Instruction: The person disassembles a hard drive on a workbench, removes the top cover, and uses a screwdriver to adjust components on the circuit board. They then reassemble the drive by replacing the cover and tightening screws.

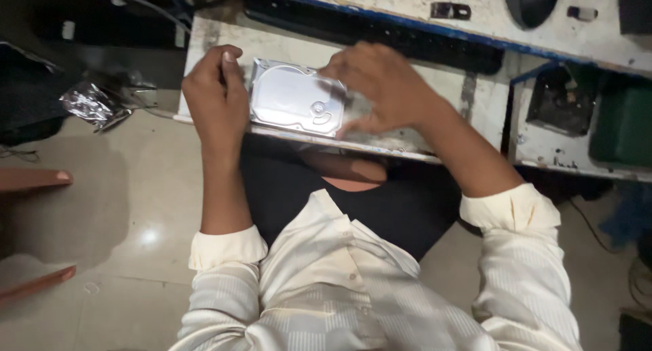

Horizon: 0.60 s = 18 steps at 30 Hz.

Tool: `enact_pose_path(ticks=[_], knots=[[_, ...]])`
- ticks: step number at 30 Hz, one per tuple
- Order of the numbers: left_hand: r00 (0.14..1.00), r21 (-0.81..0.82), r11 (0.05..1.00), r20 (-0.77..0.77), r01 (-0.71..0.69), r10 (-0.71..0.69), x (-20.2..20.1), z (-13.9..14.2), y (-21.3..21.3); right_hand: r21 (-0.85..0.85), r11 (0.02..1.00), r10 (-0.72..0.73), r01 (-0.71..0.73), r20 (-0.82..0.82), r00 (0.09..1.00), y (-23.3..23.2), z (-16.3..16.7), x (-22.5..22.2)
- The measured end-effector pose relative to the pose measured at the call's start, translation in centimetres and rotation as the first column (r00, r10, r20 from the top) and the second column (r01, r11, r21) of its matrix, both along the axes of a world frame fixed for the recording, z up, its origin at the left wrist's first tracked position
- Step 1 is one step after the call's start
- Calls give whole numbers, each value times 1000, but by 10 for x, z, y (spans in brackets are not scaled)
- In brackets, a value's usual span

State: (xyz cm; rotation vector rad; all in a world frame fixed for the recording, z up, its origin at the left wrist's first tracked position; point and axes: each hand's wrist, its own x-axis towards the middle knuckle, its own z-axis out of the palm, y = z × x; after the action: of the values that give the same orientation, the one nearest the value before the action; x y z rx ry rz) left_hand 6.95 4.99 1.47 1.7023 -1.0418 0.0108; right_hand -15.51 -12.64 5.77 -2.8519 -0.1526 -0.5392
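On the worn tabletop (435, 130), our left hand (216, 96) and right hand (380, 86) clamp fingers on a silver hard drive (293, 103); our right blurs, hiding its far corner.

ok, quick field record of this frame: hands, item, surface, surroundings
left hand: grips left edge of hard drive
right hand: fingers spread over the drive's right end
hard drive: silver, flat on the shelf
shelf: worn white pull-out, keyboard at its back
surroundings: crumpled foil bag on floor; mouse on desk

Hard drive (295, 105): shiny smooth metal. Shelf (401, 144): rough, chipped paint.
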Motion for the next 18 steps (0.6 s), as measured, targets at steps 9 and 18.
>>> enact_pose_path(ticks=[9, 18], knots=[[991, 60, 997, -124, -53, 60, 5, 6, 0, -130, 984, -138, 124, -106, 985, 32, -4, 17], [787, -24, 917, -505, 398, -355, 7, -6, -2, -62, 968, -253, 245, -254, 934, 25, 11, 4]])
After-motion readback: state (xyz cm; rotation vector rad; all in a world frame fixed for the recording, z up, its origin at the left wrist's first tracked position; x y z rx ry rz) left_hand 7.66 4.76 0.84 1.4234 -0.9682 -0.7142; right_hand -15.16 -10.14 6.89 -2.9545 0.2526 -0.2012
